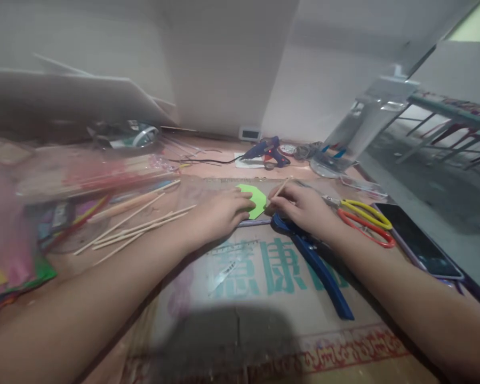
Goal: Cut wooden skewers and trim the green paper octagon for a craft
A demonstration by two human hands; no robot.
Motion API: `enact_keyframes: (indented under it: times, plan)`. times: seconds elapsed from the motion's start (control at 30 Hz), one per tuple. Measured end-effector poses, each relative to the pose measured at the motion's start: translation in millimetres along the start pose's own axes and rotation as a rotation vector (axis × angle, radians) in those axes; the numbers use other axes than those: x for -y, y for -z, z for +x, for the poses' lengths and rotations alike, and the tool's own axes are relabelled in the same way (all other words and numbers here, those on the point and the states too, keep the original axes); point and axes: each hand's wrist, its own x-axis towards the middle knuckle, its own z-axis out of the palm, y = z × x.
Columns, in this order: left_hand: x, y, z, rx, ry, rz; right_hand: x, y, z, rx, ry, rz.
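A bright green cut paper piece point(257, 202) lies on the printed cardboard sheet point(200, 325). From its left side, my left hand point(222, 212) rests on the paper with fingers spread. My right hand point(302, 205), closed, pinches a thin wooden stick point(279, 189) at the paper's right edge. Under and in front of my right hand is a blue-handled tool point(322, 269). Below the paper, a pale purple strip point(254, 222) shows between the hands.
Wooden sticks point(134, 230) and plastic bags point(8, 213) lie left. At the back are a blue glue gun point(270, 152) and a clear bottle point(356, 128). Yellow-and-red-handled scissors point(366, 221) and a phone point(418, 240) lie right; a small clear ruler point(224, 274) lies in front.
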Motion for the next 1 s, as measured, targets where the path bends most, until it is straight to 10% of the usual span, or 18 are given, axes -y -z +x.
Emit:
enact_keyframes:
  times: [1.0]
  plan:
    - [1.0,-4.2,-1.1,-0.042,-0.008,0.097,4.2,-7.8,3.2,0.114,0.033,-0.104]
